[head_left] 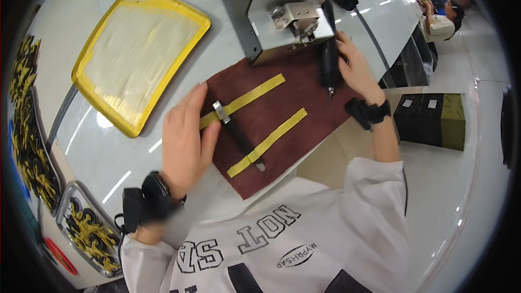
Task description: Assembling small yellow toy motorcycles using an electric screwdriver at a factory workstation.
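A maroon cloth (293, 89) covers the work surface in front of me, with two yellow tape strips (281, 135) across it. A slim black tool with silver ends (237, 137) lies on the cloth; its exact kind I cannot make out. My left hand (187, 138) rests at the cloth's left edge, fingers stretched and thumb apart, close to that tool. Beside the black electric screwdriver (329, 59), my right hand (359, 69) has its fingers extended along the right side; whether they touch it is unclear. The screwdriver's thin bit points toward me.
A grey metal-cased machine (287, 8) stands at the cloth's far edge. A yellow-rimmed tray (138, 57) lies far left. Metal trays of black-and-yellow parts (89, 236) line the left side. Dark boxes (429, 119) stand right, and another person (442, 24) is far right.
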`<state>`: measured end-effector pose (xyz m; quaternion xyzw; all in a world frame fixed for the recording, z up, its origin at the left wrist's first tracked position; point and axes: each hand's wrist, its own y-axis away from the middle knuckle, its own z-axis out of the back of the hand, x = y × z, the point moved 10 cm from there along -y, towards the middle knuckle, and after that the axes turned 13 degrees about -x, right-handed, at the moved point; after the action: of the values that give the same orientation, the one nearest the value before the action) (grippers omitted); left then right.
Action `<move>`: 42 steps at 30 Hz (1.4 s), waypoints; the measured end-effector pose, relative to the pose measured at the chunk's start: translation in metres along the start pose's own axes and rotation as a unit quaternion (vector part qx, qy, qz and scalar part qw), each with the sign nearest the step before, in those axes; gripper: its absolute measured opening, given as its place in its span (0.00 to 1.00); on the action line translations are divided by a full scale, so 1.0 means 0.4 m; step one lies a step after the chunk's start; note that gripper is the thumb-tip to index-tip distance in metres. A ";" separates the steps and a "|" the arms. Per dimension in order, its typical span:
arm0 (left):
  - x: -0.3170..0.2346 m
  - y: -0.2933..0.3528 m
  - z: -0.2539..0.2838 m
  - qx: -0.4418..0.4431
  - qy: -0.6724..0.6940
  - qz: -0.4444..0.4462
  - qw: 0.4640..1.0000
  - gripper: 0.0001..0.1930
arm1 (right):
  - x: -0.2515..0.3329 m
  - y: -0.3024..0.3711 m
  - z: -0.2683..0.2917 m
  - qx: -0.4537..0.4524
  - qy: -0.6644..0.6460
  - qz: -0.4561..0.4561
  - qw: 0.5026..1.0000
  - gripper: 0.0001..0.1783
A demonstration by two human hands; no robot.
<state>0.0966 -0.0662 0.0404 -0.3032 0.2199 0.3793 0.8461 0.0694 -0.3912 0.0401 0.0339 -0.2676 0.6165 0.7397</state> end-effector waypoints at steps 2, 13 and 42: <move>0.002 -0.034 0.058 -0.121 -0.041 -0.033 0.991 0.24 | 0.016 -0.013 -0.021 0.039 0.058 0.078 0.995 0.24; 0.066 -0.058 0.017 -0.068 -0.085 0.012 0.994 0.10 | -0.037 -0.023 -0.107 0.144 0.248 0.196 0.938 0.28; 0.171 -0.023 0.371 -0.242 -0.149 0.134 0.949 0.21 | -0.054 -0.044 0.130 -0.081 0.104 0.043 0.990 0.27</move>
<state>0.1669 0.0646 0.1094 -0.4067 0.0313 0.5723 0.7114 0.0655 -0.4346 0.0799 -0.1013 -0.2397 0.6241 0.7367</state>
